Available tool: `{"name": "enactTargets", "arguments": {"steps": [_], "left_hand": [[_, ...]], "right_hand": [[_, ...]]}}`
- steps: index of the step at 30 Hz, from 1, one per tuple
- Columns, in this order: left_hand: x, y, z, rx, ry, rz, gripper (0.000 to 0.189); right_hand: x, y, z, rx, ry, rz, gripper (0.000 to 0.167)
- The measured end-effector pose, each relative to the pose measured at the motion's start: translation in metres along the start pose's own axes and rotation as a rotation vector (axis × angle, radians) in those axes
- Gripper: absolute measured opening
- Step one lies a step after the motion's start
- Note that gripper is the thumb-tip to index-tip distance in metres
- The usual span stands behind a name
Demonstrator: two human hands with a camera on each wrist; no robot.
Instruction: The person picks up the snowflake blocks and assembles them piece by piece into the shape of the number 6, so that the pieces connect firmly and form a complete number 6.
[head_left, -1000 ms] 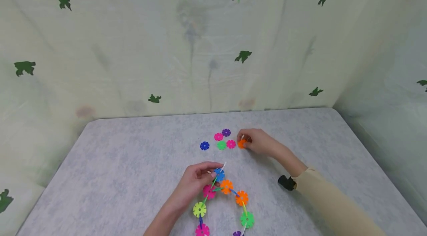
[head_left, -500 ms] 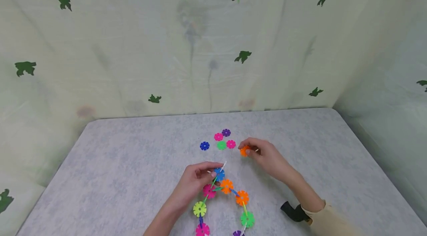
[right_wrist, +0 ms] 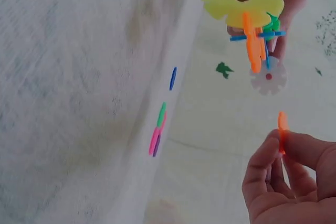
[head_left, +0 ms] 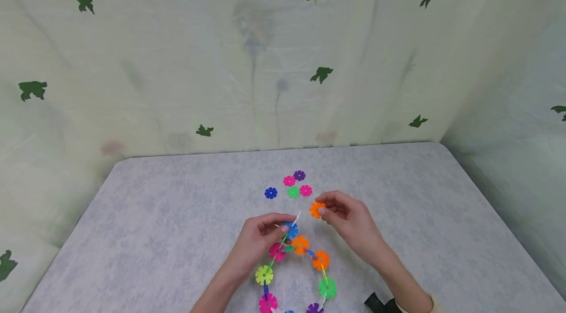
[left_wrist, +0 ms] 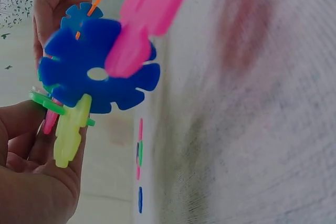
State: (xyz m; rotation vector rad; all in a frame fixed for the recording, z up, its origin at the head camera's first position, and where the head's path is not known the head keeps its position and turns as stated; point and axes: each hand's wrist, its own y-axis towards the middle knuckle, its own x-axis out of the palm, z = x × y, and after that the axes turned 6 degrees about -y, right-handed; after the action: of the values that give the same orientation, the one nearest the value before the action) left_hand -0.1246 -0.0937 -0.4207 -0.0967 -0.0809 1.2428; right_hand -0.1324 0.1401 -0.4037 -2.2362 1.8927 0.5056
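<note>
In the head view my left hand point(head_left: 258, 238) pinches the top of a chain of slotted, flower-shaped interlocking discs, at a light blue disc point(head_left: 291, 230). A white disc point(head_left: 297, 218), seen edge-on, sticks up past it; the right wrist view shows this white disc point(right_wrist: 269, 80) nearly face-on. From there the chain curves towards me in a loop, through a pink disc point(head_left: 277, 252) and an orange disc point(head_left: 300, 244). My right hand point(head_left: 353, 227) pinches a separate orange disc point(head_left: 316, 210) between thumb and fingers, just right of the white disc and apart from it.
Farther back on the grey table point(head_left: 177, 205) lie several loose discs: a dark blue disc point(head_left: 271, 193), a green disc point(head_left: 293, 192), a purple disc point(head_left: 299, 175) and two pink ones. A patterned curtain point(head_left: 177, 57) hangs behind the table. The chain's near end runs out of the head view.
My right hand has drawn the orange disc back from beside the loose discs, towards me and close to the chain's top. My left hand has stayed nearly still.
</note>
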Motion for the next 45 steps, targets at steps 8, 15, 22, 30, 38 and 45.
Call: {"name": "enactTargets", "arguments": {"steps": [8,15,22,30,38,45], "left_hand": [[0.002,-0.004,0.002,0.051,0.064,-0.027,0.023],[0.003,-0.004,0.001,0.065,0.069,-0.035,0.022],[0.003,-0.003,0.002,0.067,0.051,-0.027,0.022],[0.005,-0.002,0.003,0.061,0.03,-0.033,0.022],[0.004,-0.005,0.003,0.096,0.066,-0.041,0.02],[0.007,-0.005,0.001,0.128,0.084,-0.026,0.017]], "right_hand": [[0.011,-0.003,-0.004,-0.073,-0.038,0.023,0.021],[0.018,-0.005,-0.006,-0.064,-0.049,0.059,0.022],[0.019,-0.004,-0.007,-0.058,-0.042,0.094,0.019],[0.018,-0.004,-0.004,-0.082,-0.037,0.067,0.019],[0.018,-0.007,-0.002,-0.194,-0.102,-0.018,0.017],[0.021,-0.007,0.0,-0.154,-0.102,-0.019,0.018]]}}
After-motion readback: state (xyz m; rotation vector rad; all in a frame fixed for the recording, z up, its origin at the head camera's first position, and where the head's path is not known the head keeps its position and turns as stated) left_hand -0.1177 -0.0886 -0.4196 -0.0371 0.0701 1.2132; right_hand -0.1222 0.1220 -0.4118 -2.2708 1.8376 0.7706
